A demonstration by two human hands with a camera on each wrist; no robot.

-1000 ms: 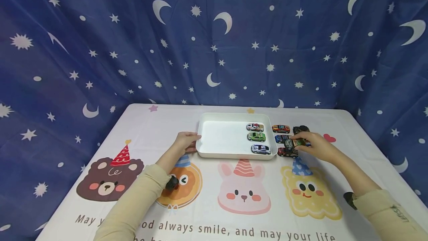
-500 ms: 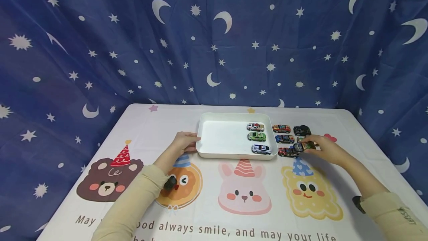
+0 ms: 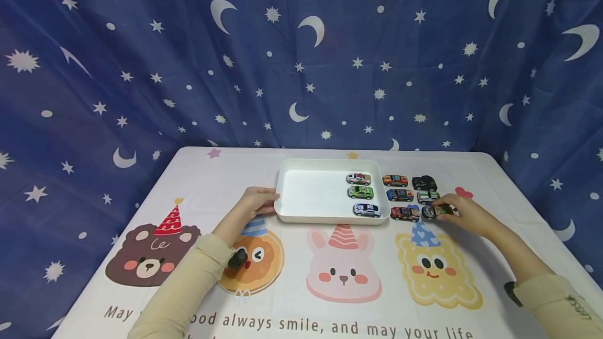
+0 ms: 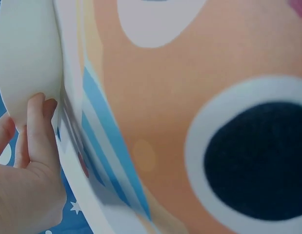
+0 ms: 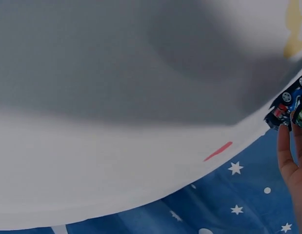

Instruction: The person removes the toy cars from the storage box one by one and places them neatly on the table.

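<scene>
In the head view my left hand (image 3: 252,204) holds the left end of a white rectangular tray (image 3: 308,195); its fingers lie against the outer wall in the left wrist view. Inside the tray, along its right side, stand a white-and-red toy car (image 3: 359,179), a green one (image 3: 360,192) and a white-and-blue one (image 3: 367,210). My right hand (image 3: 471,217) pinches a dark toy car with green and orange markings (image 3: 430,212) from its right end. That car is just right of a red-and-black toy car (image 3: 405,214), in front of a white-and-green one (image 3: 427,198).
Beside the tray's right wall are an orange toy car (image 3: 395,180) and a blue one (image 3: 400,195). A black toy car (image 3: 424,183) stands behind the white-and-green one. A printed white tablecloth (image 3: 282,302) covers the table, with a blue star-patterned curtain (image 3: 264,41) behind.
My right hand has moved right and toward me with the dark toy car, from over the other cars to the front right of the group. The left hand stays at the tray.
</scene>
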